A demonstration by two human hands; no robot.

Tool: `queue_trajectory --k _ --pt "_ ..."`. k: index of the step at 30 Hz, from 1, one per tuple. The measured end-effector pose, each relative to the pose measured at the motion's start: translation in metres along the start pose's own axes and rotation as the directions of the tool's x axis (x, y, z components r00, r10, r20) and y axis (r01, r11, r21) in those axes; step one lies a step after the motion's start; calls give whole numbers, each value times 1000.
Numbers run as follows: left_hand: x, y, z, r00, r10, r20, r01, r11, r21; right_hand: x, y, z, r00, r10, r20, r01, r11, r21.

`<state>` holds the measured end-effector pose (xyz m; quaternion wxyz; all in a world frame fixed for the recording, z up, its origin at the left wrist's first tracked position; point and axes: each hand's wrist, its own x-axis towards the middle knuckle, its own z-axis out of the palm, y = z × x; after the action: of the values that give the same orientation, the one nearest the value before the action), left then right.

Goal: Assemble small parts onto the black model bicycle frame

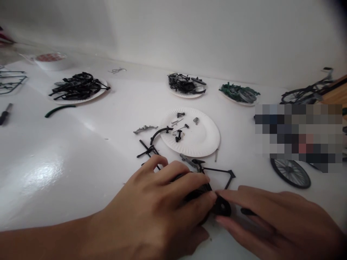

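A dark model bicycle frame [219, 170] lies on the white table at the bottom centre, partly covered by my hands. My left hand [173, 198] is closed over its dark parts, fingers curled. From the right, my right hand [271, 216] pinches a small black rounded part [223, 206] between thumb and forefinger, touching the frame beside my left fingertips. Another slim black object [247, 212] shows under my right fingers. Just beyond my left hand are thin black parts [146, 148] and a grey part [188, 160].
A paper plate [206, 133] with small parts stands ahead. Farther back are plates of black parts [78, 86], [184, 85] and green parts [238, 93]. A screwdriver [5, 113] is at far left, a wheel [291, 173] at right, and an assembled model bicycle [306, 90] behind.
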<state>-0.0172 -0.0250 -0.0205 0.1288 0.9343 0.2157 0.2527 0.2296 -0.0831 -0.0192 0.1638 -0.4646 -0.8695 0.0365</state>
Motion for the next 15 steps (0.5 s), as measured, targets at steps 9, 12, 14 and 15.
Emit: queue_trajectory --k 9,12,14,15 --pt "0 0 4 999 9 -34 -8 999 34 -2 -1 4 1000 4 -23 -3 1000 22" --pt "1 0 2 999 24 -30 -23 999 42 -2 -1 0 997 70 13 -70 997 40" --pt "1 0 1 999 30 -16 -29 999 43 -4 -1 -6 987 152 -51 -150 988 27" --pt "1 -1 0 999 38 -7 -37 998 40 -5 -1 -11 976 184 -119 -181 983 35"
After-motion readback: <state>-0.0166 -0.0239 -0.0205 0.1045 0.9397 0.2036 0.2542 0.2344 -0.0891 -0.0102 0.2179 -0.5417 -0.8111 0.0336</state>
